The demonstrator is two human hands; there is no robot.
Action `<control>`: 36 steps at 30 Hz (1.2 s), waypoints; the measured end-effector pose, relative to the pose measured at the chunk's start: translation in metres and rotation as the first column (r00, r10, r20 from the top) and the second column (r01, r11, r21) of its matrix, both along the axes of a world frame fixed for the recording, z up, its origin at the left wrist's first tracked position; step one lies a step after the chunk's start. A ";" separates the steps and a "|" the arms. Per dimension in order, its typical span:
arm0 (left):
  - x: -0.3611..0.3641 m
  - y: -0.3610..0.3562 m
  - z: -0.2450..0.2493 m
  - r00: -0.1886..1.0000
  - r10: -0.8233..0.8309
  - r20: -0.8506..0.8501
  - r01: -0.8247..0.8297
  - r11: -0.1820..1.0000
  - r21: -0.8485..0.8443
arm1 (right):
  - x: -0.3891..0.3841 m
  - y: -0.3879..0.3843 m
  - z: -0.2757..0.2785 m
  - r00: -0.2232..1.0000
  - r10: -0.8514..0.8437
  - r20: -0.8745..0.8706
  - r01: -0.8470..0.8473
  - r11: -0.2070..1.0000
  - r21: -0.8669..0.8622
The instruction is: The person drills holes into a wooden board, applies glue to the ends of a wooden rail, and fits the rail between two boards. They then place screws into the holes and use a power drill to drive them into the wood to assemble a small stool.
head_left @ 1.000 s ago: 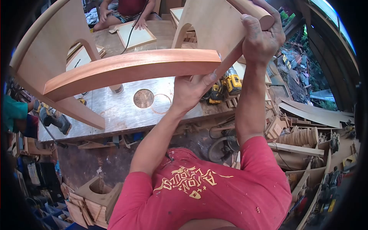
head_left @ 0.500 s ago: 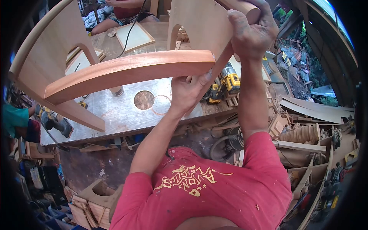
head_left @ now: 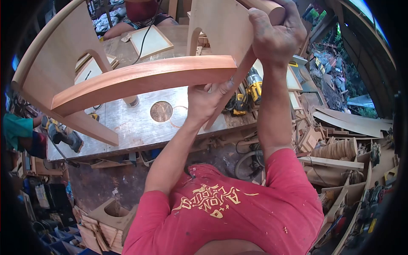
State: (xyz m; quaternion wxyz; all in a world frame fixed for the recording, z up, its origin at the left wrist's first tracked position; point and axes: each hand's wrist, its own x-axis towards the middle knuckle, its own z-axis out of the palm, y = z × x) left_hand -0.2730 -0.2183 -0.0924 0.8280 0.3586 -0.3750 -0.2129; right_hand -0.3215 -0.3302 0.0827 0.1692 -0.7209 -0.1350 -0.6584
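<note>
A wooden frame with two wide side panels stands on the workbench [head_left: 140,140]; a curved crosspiece [head_left: 144,83] spans between the left panel [head_left: 63,51] and the right panel [head_left: 225,29]. My left hand [head_left: 208,100] grips the lower edge of the right panel, just under the crosspiece's right end, thumb along the wood. Higher up, my right hand [head_left: 278,34] is closed round the top of the same panel, beside a rounded rail [head_left: 272,12].
Yellow drills [head_left: 255,87] lie on the bench right of the frame. A flat framed panel [head_left: 151,41] lies behind. One person [head_left: 142,12] sits at the back; another's sleeve [head_left: 19,127] shows at left. Wood offcuts [head_left: 335,148] fill the right side.
My right hand and forearm have shifted slightly left. The view has moved a little, and the person at the back no longer shows an arm across the torso.
</note>
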 end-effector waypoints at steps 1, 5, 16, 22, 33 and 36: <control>0.003 0.000 0.000 1.000 0.006 0.029 -0.006 1.000 0.008 | 0.000 -0.001 0.000 0.999 -0.032 0.010 0.032 0.999 -0.012; 0.001 0.001 -0.001 0.999 -0.012 0.035 0.011 1.000 0.023 | -0.002 -0.004 -0.003 0.998 -0.028 0.050 0.027 1.000 0.011; 0.000 0.004 0.004 0.999 -0.029 -0.035 0.029 0.999 -0.015 | -0.001 0.003 -0.001 0.997 -0.074 0.037 0.074 0.997 0.014; -0.002 0.002 0.001 1.000 0.004 -0.022 -0.004 1.000 -0.006 | -0.002 0.008 -0.004 0.993 -0.099 0.058 0.097 0.995 0.039; -0.002 0.004 0.003 0.995 0.053 0.081 -0.056 0.998 0.031 | -0.002 0.011 -0.007 0.989 -0.131 0.069 0.129 0.991 0.043; -0.002 0.004 0.002 0.994 0.063 0.091 -0.066 0.997 0.034 | 0.000 0.011 -0.007 0.990 -0.121 0.073 0.118 0.992 0.042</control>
